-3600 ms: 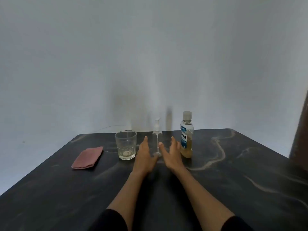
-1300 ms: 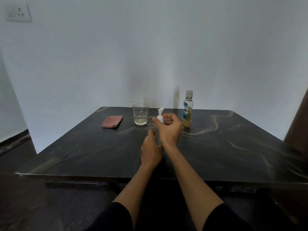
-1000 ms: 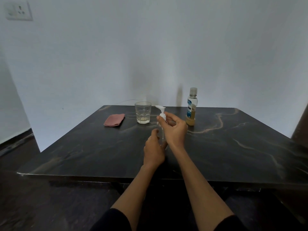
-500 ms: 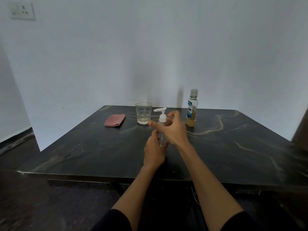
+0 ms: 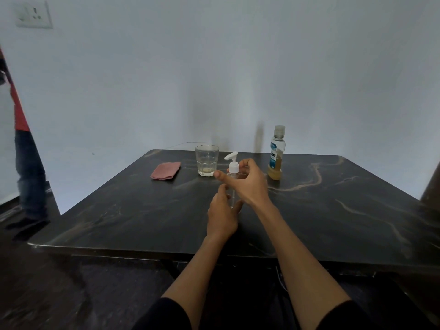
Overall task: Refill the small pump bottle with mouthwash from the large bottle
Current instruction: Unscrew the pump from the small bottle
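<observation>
Left hand (image 5: pixel 221 216) grips the clear small pump bottle (image 5: pixel 232 184); right hand (image 5: pixel 247 182) pinches its white collar — unscrewing unfinished, capped amber mouthwash bottle (image 5: pixel 276 153) beyond untouched.

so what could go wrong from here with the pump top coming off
1. The left hand grips only the lower body of the slim clear plastic pump bottle while the right hand works the white collar, so the bottle could twist or tip.
2. The clear faceted drinking glass stands close beside the hands; an elbow swing might knock it.
3. The capped clear mouthwash bottle with amber liquid stands near the right hand and could topple.
</observation>
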